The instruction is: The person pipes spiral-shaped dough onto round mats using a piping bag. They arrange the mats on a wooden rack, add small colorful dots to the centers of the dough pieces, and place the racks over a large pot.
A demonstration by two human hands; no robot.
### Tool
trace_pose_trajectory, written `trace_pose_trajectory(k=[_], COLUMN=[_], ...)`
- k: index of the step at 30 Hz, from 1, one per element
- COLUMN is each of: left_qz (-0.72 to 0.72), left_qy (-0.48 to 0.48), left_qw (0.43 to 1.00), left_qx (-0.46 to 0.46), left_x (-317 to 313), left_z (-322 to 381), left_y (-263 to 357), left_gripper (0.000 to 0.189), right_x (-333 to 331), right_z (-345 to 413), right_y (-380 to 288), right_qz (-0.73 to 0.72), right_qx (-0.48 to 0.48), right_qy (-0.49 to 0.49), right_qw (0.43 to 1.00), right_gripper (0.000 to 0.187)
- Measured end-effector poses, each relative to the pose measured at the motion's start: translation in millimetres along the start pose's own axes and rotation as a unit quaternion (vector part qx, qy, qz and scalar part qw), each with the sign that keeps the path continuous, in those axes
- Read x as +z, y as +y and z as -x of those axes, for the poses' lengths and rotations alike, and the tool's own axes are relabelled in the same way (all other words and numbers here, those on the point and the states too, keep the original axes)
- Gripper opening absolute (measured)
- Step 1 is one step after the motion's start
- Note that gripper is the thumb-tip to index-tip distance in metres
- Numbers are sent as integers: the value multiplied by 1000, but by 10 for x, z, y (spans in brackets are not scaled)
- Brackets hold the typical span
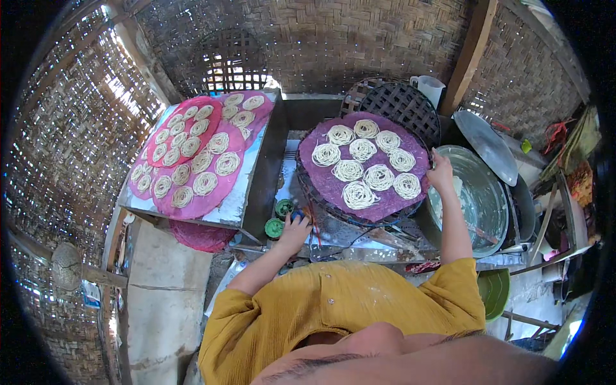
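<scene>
My left hand (295, 234) is around a small blue object (298, 214), beside two green cups (274, 227) below the round tray. How firmly it is held cannot be told. My right hand (441, 171) is at the right rim of that tray, near the purple round sheet (323, 179), its index finger pointing up; its grip on the rim is unclear. Several coiled noodle rounds (362, 150) lie on the purple sheet, over a dark woven bamboo tray (302, 174). More coils (205, 183) lie on pink and red round sheets (236, 139) at the left.
A large basin (491, 211) holding pale dough and a stick stands at the right, with a metal lid (486, 144) behind it. Woven trays (402, 108) and a plastic jug (428, 90) are at the back. The raised box table (260, 178) borders the left side.
</scene>
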State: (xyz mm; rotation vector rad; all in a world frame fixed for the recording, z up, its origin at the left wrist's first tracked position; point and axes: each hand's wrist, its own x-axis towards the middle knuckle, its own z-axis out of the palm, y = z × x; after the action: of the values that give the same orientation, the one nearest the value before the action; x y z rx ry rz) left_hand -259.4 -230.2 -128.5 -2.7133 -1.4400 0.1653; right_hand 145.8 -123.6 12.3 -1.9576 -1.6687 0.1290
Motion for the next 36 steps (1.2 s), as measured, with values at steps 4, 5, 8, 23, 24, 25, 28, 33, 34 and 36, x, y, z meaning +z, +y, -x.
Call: trace_pose_trajectory(k=[4, 5, 8, 23, 24, 25, 28, 33, 34, 36], left_qz=[-9, -7, -1, 37, 32, 27, 59, 57, 56, 119], left_qy=[23, 32, 29, 35, 34, 33, -12, -2, -2, -61], left_qw=[1000, 999, 999, 994, 994, 993, 994, 993, 993, 988], left_qx=[-20, -34, -30, 97, 102, 107, 92, 103, 106, 74], left_x=[-118, -65, 57, -31, -24, -22, -99, -109, -155, -321], left_z=[123, 160, 180, 262, 264, 269, 256, 235, 228, 254], left_y=[-9, -35, -130, -139, -117, -102, -93, -112, -104, -68], left_gripper=[49, 61, 56, 35, 38, 41, 54, 71, 71, 80], right_x=[-35, -55, -77, 99, 60, 23, -49, -133, -160, -280], right_z=[59, 75, 88, -5, -9, 0, 63, 126, 149, 247], right_y=[-24, -63, -67, -117, -148, -180, -307, -455, -477, -614], right_qz=[13, 2, 13, 55, 27, -1, -13, -68, -78, -86], right_qx=[-27, -36, -105, -108, -111, -114, -132, -113, -127, -141], right_qy=[54, 74, 106, 85, 79, 73, 86, 66, 69, 75], right_qw=[998, 997, 989, 989, 990, 991, 987, 989, 986, 983], right_gripper=[49, 45, 32, 25, 25, 26, 26, 26, 26, 26])
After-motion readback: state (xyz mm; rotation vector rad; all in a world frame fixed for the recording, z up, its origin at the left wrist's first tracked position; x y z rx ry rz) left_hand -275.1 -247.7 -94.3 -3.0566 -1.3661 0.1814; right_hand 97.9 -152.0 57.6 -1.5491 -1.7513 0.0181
